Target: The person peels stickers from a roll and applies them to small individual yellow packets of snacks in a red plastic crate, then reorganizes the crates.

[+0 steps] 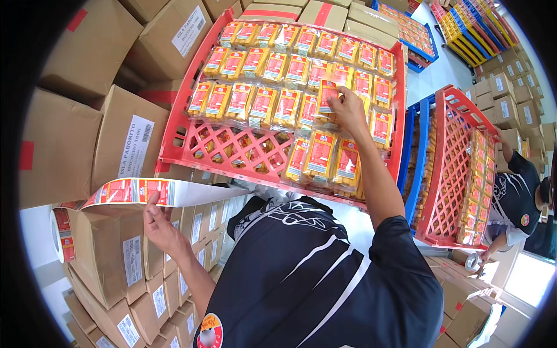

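My left hand [164, 229] holds the printed end of a strip of red-and-yellow labels [115, 192] between thumb and fingers. The strip's bare white backing [202, 194] trails off to the right. At the other end, it runs toward a label roll [63, 237] beside the cartons. My right hand [350, 108] reaches into a red plastic crate [246, 173] and pinches the right edge of a red label [327, 92] lying on a clear pack of yellow biscuit sticks. Rows of labelled packs [261, 104] fill the crate's upper part; a few [321, 152] lie near its front edge.
Cardboard cartons [126, 139] are stacked to the left, with more [304, 14] behind the crate. To the right stand a blue crate [418, 161] and another red crate [448, 174] of packs. A co-worker [513, 195] there holds a roll [472, 262]. Stacked crates [476, 30] rise farther back.
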A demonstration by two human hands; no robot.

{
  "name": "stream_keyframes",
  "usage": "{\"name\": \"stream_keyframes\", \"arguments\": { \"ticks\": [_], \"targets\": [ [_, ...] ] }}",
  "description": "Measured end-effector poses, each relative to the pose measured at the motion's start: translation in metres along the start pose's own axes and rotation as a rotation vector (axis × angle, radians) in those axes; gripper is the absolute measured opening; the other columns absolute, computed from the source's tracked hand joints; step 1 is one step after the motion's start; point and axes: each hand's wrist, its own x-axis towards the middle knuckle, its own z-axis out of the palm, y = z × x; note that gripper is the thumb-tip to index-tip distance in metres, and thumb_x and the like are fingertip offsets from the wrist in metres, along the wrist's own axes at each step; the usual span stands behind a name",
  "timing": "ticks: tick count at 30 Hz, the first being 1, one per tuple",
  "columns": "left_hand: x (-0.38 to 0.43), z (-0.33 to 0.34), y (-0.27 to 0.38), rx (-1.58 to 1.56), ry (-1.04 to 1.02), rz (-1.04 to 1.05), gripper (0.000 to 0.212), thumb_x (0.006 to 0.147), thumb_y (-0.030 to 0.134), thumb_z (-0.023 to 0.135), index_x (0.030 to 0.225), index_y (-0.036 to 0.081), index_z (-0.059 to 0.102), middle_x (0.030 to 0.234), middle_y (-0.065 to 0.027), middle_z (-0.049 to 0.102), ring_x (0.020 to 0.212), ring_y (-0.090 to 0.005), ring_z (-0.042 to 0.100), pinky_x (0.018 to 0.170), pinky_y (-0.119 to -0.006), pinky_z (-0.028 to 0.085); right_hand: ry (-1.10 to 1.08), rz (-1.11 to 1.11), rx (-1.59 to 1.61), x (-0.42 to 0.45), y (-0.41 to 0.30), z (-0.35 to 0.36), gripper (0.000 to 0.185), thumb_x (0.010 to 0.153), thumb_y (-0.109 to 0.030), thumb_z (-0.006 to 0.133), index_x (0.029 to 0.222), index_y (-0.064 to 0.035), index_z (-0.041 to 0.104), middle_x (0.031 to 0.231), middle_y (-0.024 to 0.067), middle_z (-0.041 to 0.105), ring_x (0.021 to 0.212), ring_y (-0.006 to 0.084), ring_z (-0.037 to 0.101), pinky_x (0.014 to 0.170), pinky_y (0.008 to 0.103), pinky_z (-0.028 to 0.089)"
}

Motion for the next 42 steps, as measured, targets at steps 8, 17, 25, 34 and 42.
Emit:
{"name": "stream_keyframes", "arguments": {
  "ticks": [8,17,25,34,42],
  "targets": [
    [-0.002,-0.006,-0.001,0.024,0.001,-0.011,0.044,0.113,0.035,0.057,0.130,-0.004,0.067,0.120,-0.0138,0.071,0.108,-0.0196,0.070,0.096,-0.037,0.058,-0.009,-0.034,-0.037,0.002,0.011,0.009,0.051,0.093,-0.026,0.073,0.136,0.0010,0.067,0.083,0.0237,0.075,0.085,0.0412,0.075,0.082,0.0503,0.055],
    [-0.001,0.000,-0.004,0.000,0.019,0.002,0.039,0.113,0.030,0.058,0.129,-0.004,0.068,0.120,-0.0133,0.072,0.106,-0.0188,0.070,0.095,-0.036,0.058,0.083,-0.159,-0.346,-0.003,-0.001,0.006,0.075,0.092,-0.025,0.073,0.155,0.0029,0.042,0.081,0.0250,0.074,0.082,0.0460,0.072,0.084,0.0534,0.047],
    [-0.003,0.004,-0.013,0.170,0.262,0.181,0.047,0.094,-0.006,0.071,0.140,0.003,0.061,0.135,-0.0115,0.066,0.117,-0.0181,0.067,0.095,-0.032,0.057,0.169,-0.329,-0.485,-0.001,-0.013,0.011,0.059,0.095,-0.016,0.065,0.151,-0.0083,0.048,0.067,0.0155,0.064,0.062,0.0339,0.066,0.056,0.0501,0.049],
    [-0.023,0.007,0.008,-0.222,0.212,0.020,0.090,0.092,-0.016,0.065,0.167,0.011,0.023,0.135,-0.0172,0.066,0.112,-0.0180,0.071,0.094,-0.031,0.059,-0.594,-0.784,0.218,-0.087,-0.193,0.089,0.061,0.095,-0.014,0.079,0.152,-0.0109,0.056,0.100,0.0078,0.068,0.088,0.0191,0.066,0.080,0.0359,0.056],
    [-0.041,-0.017,0.012,-0.076,0.306,-0.014,0.052,0.097,-0.010,0.068,0.144,0.001,0.050,0.123,-0.0128,0.071,0.110,-0.0166,0.071,0.095,-0.029,0.057,-1.342,-0.845,0.657,-0.184,-0.310,0.155,0.059,0.097,0.000,0.072,0.153,-0.0061,0.054,0.129,0.0100,0.067,0.106,0.0176,0.070,0.092,0.0355,0.059]
  ]
}}
